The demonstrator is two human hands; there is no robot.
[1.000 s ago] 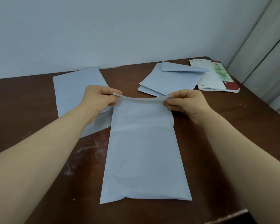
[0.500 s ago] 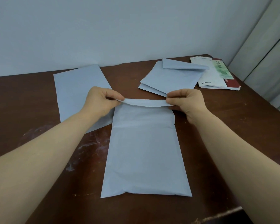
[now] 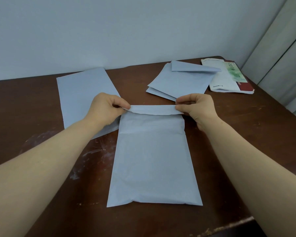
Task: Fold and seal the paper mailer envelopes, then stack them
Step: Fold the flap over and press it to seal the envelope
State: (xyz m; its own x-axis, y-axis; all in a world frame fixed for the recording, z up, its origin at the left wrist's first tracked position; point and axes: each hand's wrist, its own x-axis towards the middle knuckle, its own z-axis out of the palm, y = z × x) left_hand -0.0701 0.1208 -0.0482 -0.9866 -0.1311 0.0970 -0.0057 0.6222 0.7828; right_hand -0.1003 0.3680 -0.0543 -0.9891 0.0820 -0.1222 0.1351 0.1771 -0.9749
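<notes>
A pale blue-grey wall is backing a dark brown wooden table (image 3: 246,134), whose top is showing whitish scuff marks (image 3: 92,151) toward my left. A light curtain (image 3: 280,57) is hanging at the far right.

In the middle of the table I am seeing a pale blue paper mailer envelope (image 3: 154,159) lying flat, its closed bottom end toward me and its open end away. Its top flap (image 3: 154,109) is standing folded toward me along a crease, with its free edge lifted just above the envelope's body. The left hand (image 3: 106,108) is pinching the flap's left corner, thumb and fingers pressed together on the paper. The right hand (image 3: 198,108) is pinching the right corner the same way, fingertips closed on the flap's edge. Both forearms are reaching in from the near corners of the view.

Behind the left hand, an unfolded flat mailer (image 3: 84,93) is lying on the table, and that hand and wrist are partly covering its near end. Farther back to the right, a stack of folded mailers (image 3: 181,81) is resting, the top one with its flap folded down. Just beside that stack, a booklet (image 3: 229,76) with a white, green and dark red cover is lying near the table's far right corner, and the stack is overlapping its left edge.
</notes>
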